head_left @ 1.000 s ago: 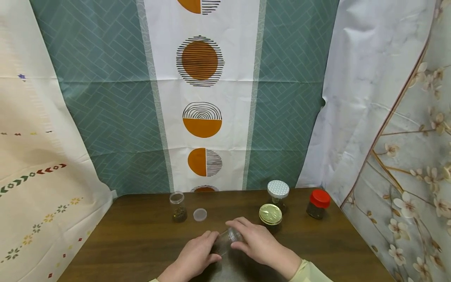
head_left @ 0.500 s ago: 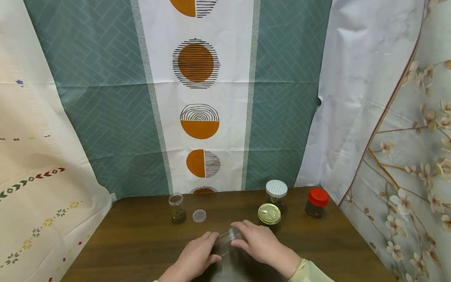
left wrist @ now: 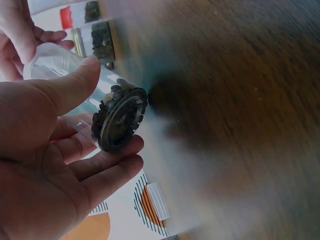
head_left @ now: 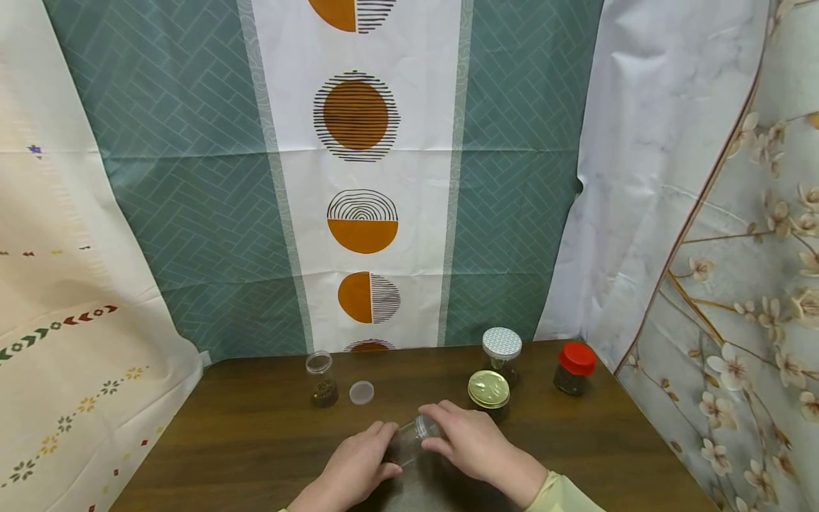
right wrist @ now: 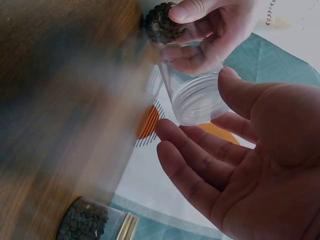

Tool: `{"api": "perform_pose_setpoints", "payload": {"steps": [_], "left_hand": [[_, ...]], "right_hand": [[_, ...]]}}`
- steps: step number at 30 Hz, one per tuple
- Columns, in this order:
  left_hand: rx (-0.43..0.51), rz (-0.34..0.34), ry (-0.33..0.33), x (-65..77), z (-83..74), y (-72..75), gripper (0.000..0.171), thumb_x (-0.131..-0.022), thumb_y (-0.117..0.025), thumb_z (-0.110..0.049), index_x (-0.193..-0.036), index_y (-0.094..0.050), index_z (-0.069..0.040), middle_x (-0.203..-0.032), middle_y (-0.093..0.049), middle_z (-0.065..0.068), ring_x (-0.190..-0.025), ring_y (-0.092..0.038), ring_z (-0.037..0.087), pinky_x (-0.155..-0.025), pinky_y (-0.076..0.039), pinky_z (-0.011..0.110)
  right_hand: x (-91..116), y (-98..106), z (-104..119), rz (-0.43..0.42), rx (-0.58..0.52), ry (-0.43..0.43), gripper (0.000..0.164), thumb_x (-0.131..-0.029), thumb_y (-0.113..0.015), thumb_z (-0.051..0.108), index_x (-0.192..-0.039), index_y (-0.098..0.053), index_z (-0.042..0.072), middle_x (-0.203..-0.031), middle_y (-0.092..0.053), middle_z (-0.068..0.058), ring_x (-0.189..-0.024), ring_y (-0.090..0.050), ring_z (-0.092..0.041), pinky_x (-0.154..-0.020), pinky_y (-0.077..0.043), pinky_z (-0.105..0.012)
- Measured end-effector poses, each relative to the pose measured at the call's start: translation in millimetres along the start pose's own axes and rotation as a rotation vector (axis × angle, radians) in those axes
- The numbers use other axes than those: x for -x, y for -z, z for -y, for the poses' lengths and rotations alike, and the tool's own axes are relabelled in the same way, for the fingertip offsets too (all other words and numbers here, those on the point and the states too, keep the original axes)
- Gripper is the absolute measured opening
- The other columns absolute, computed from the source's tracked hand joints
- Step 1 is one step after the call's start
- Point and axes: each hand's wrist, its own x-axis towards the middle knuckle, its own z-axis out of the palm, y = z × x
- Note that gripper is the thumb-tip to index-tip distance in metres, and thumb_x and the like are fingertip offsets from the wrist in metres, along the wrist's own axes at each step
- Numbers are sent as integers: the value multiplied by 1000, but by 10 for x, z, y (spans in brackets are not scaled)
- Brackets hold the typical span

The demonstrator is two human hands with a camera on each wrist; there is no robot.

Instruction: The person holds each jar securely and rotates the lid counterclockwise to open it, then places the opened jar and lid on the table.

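Note:
A clear jar (head_left: 404,444) with a threaded neck is tilted between both hands, its mouth toward the right. Small dark pieces (right wrist: 161,24) lie at its base end, close over the wooden table. My left hand (head_left: 360,461) grips the jar's body, thumb on one side and fingers curled round the other. At the neck (right wrist: 197,100), my right hand (head_left: 470,442) holds the rim between thumb and forefinger, with the other fingers spread loosely below it. Part of the jar's body is hidden by the left hand in the head view.
An uncapped clear jar (head_left: 323,380) with dark bits stands at the back left, beside a flat whitish lid (head_left: 361,392). To the right are a gold-lidded jar (head_left: 489,390), a jar with a patterned pale lid (head_left: 502,344) and a red-lidded jar (head_left: 576,366).
The head view has shifted slightly. The right hand has moved very slightly at the jar's neck; the left hand keeps its grip and the other jars stand where they were.

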Motion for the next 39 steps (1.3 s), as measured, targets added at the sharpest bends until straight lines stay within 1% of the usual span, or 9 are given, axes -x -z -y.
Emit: {"api": "perform_pose_setpoints", "payload": {"steps": [7, 15, 19, 23, 27, 30, 32, 36, 39], "left_hand": [[28, 52, 39, -21, 10, -4, 54, -92, -92, -33, -132, -65, -8, -112, -67, 2, -90, -70, 17, -74, -59, 39], [32, 28, 26, 18, -11, -6, 53, -91, -92, -31, -130, -65, -8, -111, -67, 1, -89, -69, 15, -74, -59, 38], [2, 12, 21, 6, -19, -8, 53, -90, -93, -31, -129, -66, -8, -110, -67, 2, -87, -69, 16, -73, -58, 38], [-2, 12, 36, 0, -20, -16, 54, -90, -93, -32, -130, -66, -7, -112, -68, 3, -89, -71, 19, -75, -60, 39], [19, 21, 44, 12, -3, -5, 54, -91, -92, -31, -131, -66, -8, -112, -68, 3, -90, -72, 20, -75, -60, 40], [39, 25, 44, 23, 15, 8, 53, -91, -92, -31, -131, -65, -8, -112, -68, 2, -90, -71, 18, -75, -60, 39], [53, 20, 46, 29, 28, 10, 53, -91, -92, -31, -132, -65, -8, -113, -68, 2, -90, -70, 17, -76, -60, 40], [78, 15, 52, 37, 40, 9, 53, -92, -91, -32, -132, -65, -8, -115, -68, 3, -92, -70, 17, -78, -60, 40], [75, 23, 46, 39, 43, 22, 54, -92, -91, -32, -133, -65, -8, -116, -68, 3, -93, -71, 18, -78, -60, 40]], "right_hand": [[-17, 1, -18, -5, -42, 31, 46, -96, -89, 26, -136, -68, 16, -121, -71, 2, -95, -72, -12, -75, -60, -38], [-15, 14, 3, 15, -68, 36, 51, -93, -92, 22, -137, -66, 18, -126, -69, 3, -99, -72, -13, -78, -60, -38], [-21, 25, 7, 0, -58, 45, 56, -94, -91, 28, -143, -65, 16, -130, -67, 2, -98, -73, -16, -75, -60, -40], [-34, 31, 35, 7, -64, -14, 55, -100, -83, 41, -146, -66, 15, -126, -68, -1, -94, -73, -17, -74, -60, -42], [-55, 42, 59, 46, -61, -65, 53, -103, -77, 47, -143, -68, 13, -117, -71, -5, -89, -72, -19, -74, -60, -43], [-84, 64, 56, 66, -49, -68, 51, -104, -74, 47, -141, -69, 11, -114, -72, -6, -88, -73, -21, -73, -60, -44], [-102, 76, 53, 65, -39, -69, 50, -105, -72, 48, -139, -70, 11, -112, -72, -6, -88, -73, -20, -73, -60, -43], [-114, 81, 54, 52, -47, -71, 48, -106, -71, 48, -137, -71, 11, -107, -73, -3, -85, -71, -14, -71, -59, -41], [-111, 96, 59, 59, -71, -49, 44, -107, -73, 44, -136, -70, 11, -103, -72, -2, -83, -67, -10, -71, -58, -38]]}}
